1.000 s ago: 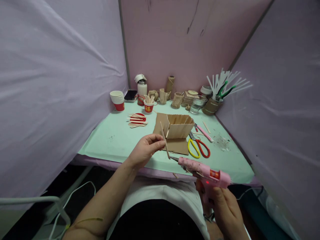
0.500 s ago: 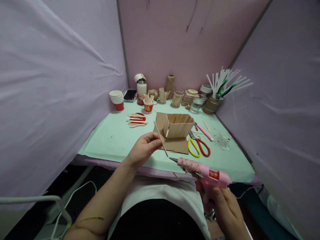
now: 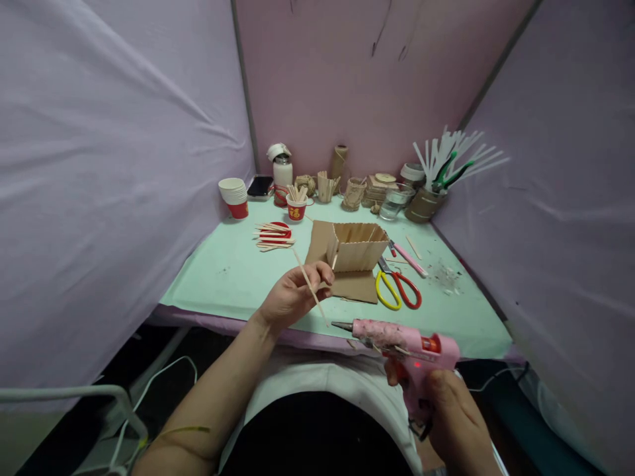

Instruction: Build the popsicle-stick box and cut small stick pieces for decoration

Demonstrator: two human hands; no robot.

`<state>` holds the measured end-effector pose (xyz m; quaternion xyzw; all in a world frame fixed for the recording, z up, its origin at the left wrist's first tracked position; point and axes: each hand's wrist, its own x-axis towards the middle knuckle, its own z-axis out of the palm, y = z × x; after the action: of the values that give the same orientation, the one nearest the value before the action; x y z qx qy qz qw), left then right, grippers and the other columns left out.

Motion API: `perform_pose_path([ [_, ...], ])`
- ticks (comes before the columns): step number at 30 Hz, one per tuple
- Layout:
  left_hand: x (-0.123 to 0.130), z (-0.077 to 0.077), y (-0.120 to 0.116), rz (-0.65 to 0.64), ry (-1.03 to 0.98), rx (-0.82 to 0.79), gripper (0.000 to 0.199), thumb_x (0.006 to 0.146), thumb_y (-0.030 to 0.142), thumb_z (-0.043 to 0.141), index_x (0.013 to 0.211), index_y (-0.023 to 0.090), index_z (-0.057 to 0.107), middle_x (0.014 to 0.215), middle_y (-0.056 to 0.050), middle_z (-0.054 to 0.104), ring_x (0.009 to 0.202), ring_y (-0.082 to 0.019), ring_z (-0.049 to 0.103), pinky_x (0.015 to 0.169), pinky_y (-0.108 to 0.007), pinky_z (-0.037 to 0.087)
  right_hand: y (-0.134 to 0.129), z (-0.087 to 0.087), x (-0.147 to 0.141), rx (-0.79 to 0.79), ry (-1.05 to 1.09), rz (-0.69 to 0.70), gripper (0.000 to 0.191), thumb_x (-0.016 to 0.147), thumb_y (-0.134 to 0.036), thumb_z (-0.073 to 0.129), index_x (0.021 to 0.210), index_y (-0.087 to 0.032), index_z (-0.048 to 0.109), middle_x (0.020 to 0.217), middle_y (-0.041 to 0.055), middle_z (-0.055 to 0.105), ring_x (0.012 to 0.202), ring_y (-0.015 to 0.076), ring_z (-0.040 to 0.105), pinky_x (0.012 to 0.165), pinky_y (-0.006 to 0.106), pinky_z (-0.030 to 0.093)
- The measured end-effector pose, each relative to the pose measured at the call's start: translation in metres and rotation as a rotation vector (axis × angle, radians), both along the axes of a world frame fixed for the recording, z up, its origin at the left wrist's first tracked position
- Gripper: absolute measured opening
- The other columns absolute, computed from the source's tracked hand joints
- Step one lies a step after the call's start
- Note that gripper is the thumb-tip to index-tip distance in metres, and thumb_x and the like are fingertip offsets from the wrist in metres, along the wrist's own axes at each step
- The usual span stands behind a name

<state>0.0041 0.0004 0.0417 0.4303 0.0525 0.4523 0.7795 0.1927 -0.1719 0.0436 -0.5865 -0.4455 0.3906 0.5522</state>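
Over the table's near edge, the left hand holds a thin wooden stick, fingers partly spread, the exact pinch hard to make out. The stick slants from far left to near right, its lower end just beside the nozzle of the pink glue gun. The right hand, nearer the body, grips the gun's handle, barrel pointing left. Beyond the left hand, a slatted wooden box stands on cardboard.
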Motion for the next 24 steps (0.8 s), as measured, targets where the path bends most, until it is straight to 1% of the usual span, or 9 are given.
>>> perform_pose_path([
  [3, 0.0003, -0.0013, -0.0002, -0.030, -0.017, 0.002, 0.016, 0.075, 0.021, 0.075, 0.065, 0.016, 0.063, 0.092, -0.003, 0.052, 0.086, -0.012, 0.048, 0.076, -0.024, 0.045, 0.0000, -0.0007, -0.0008, -0.048, 0.041, 0.000, 0.056, 0.081, -0.068, 0.048, 0.064, -0.017, 0.062, 0.048, -0.0011, 0.044, 0.044, 0.0114, 0.034, 0.043, 0.025, 0.024],
  [6, 0.0006, -0.0003, -0.0008, -0.051, -0.020, 0.012, 0.015, 0.075, 0.020, 0.075, 0.065, 0.016, 0.064, 0.093, -0.004, 0.052, 0.089, -0.013, 0.048, 0.077, -0.024, 0.046, -0.0003, 0.0006, -0.0024, -0.077, 0.067, -0.010, 0.057, 0.078, -0.071, 0.049, 0.059, -0.018, 0.057, 0.047, -0.0011, 0.044, 0.045, 0.0110, 0.033, 0.044, 0.025, 0.022],
  [12, 0.0003, 0.0018, -0.0010, -0.029, 0.004, -0.006, 0.020, 0.071, 0.024, 0.078, 0.062, 0.016, 0.062, 0.092, -0.004, 0.052, 0.087, -0.013, 0.048, 0.075, -0.024, 0.046, -0.0006, 0.0039, -0.0047, -0.102, 0.058, -0.012, 0.059, 0.077, -0.073, 0.048, 0.056, -0.018, 0.054, 0.046, -0.0020, 0.042, 0.045, 0.0101, 0.031, 0.045, 0.025, 0.021],
  [21, -0.0006, 0.0010, -0.0005, -0.054, -0.015, 0.008, 0.016, 0.074, 0.022, 0.076, 0.064, 0.017, 0.064, 0.094, -0.004, 0.051, 0.090, -0.013, 0.047, 0.077, -0.024, 0.046, -0.0007, 0.0035, -0.0037, -0.083, 0.020, 0.007, 0.056, 0.081, -0.070, 0.045, 0.056, -0.020, 0.052, 0.047, -0.0022, 0.041, 0.045, 0.0109, 0.031, 0.044, 0.025, 0.025],
  [24, -0.0004, 0.0011, -0.0005, -0.052, -0.014, 0.012, 0.015, 0.075, 0.020, 0.075, 0.064, 0.017, 0.064, 0.094, -0.004, 0.051, 0.090, -0.013, 0.048, 0.077, -0.024, 0.047, -0.0008, 0.0046, -0.0045, -0.088, 0.024, -0.019, 0.057, 0.080, -0.071, 0.047, 0.055, -0.020, 0.051, 0.047, -0.0020, 0.042, 0.045, 0.0106, 0.032, 0.044, 0.024, 0.024],
])
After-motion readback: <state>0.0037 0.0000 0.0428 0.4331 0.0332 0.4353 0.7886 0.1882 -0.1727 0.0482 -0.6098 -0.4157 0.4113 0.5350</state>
